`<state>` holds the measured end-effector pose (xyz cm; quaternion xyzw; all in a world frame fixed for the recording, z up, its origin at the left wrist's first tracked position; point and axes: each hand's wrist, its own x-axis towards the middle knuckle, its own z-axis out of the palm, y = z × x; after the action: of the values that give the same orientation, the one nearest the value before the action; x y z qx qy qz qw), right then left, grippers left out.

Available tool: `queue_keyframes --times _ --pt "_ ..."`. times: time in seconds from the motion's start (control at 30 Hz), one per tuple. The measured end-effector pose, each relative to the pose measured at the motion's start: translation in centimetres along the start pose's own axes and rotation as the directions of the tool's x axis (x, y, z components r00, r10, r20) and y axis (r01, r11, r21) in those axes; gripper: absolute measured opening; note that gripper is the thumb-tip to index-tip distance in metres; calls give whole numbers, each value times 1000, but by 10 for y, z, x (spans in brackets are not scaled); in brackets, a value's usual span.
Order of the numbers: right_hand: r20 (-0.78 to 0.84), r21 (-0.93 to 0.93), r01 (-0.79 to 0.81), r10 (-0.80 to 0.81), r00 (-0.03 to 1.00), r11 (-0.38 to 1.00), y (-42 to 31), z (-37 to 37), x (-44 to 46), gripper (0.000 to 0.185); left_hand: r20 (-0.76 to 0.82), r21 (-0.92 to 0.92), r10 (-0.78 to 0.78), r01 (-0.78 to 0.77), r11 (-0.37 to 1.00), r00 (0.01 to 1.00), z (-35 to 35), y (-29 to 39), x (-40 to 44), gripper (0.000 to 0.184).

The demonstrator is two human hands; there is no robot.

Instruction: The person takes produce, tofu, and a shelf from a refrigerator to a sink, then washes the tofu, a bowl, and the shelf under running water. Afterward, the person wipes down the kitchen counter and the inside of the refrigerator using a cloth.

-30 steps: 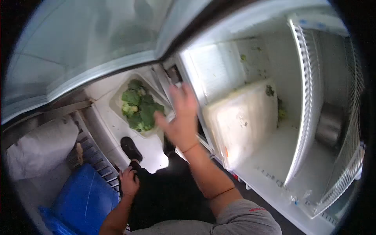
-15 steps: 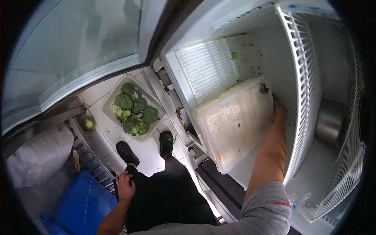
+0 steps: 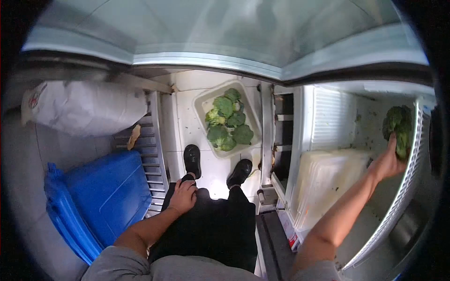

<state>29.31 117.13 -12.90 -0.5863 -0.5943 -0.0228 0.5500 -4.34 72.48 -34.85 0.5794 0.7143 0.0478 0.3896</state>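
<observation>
My right hand [image 3: 390, 164] is wrapped round the stem of a green broccoli head [image 3: 397, 122], held up inside the white fridge beside a wire rack [image 3: 401, 187]. Resting on my left knee, my left hand [image 3: 183, 194] has its fingers lying flat and holds nothing. On the floor in front of my feet stands a pale tray [image 3: 205, 109] with several broccoli heads [image 3: 225, 107] in it. Translucent stacked lids [image 3: 323, 185] lie in the fridge, to the left of my right forearm.
Blue plastic lids [image 3: 110, 187] lean at the left on a slatted metal shelf [image 3: 157, 140], below a white sack [image 3: 89, 107]. A glass door [image 3: 211, 28] spans the top. A metal pot [image 3: 412, 227] sits beyond the wire rack.
My right hand, first above the floor tray, reached behind the lids in the fridge and now holds up a broccoli head. The view has turned. My left hand stays on my knee.
</observation>
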Motion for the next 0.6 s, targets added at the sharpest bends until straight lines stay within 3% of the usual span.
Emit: queue_keyframes --times 0.07,0.13,0.17,0.2,0.23,0.3,0.37,0.4,0.47,0.53,0.6 --pt "-124 199 -104 130 984 975 -53 11 -49 55 -42 -15 -9 8 1000 999 3 -2 -8 25" --pt "83 334 -173 154 985 927 -96 10 -107 54 -56 -64 -39 36 997 998 7 -5 -18 24" --pt "209 315 -300 243 947 900 -116 10 -143 57 -64 -80 -56 51 996 996 11 -7 -26 24" --pt "342 193 -379 300 891 905 -116 9 -183 61 -39 -96 -84 80 992 996 15 -9 -35 24" --pt "494 164 -535 400 772 829 -131 17 -221 63 -10 -108 -110 108 988 994 19 -12 -42 24" --pt "761 49 -472 273 589 880 -114 31 -292 65 -17 -111 -123 120 986 992 31 -16 -62 24" --pt "872 -134 -246 232 431 960 -102 44 -347 58 -23 -108 -127 123 986 992 39 -23 -76 24" --pt "874 -133 -243 229 429 961 -92 54 -366 58 -1 -195 -189 185 963 982 36 -32 -78 26" --pt "933 -209 -199 256 253 958 -71 77 -399 56 24 -281 -249 246 928 968 38 -59 -70 28" --pt "939 -182 -166 222 262 969 -50 106 -415 56 85 -591 -569 501 632 818 48 -93 -59 31" --pt "942 -154 -81 171 290 985 -30 141 -425 57 -201 -465 -548 414 783 812 63 -143 -36 34"
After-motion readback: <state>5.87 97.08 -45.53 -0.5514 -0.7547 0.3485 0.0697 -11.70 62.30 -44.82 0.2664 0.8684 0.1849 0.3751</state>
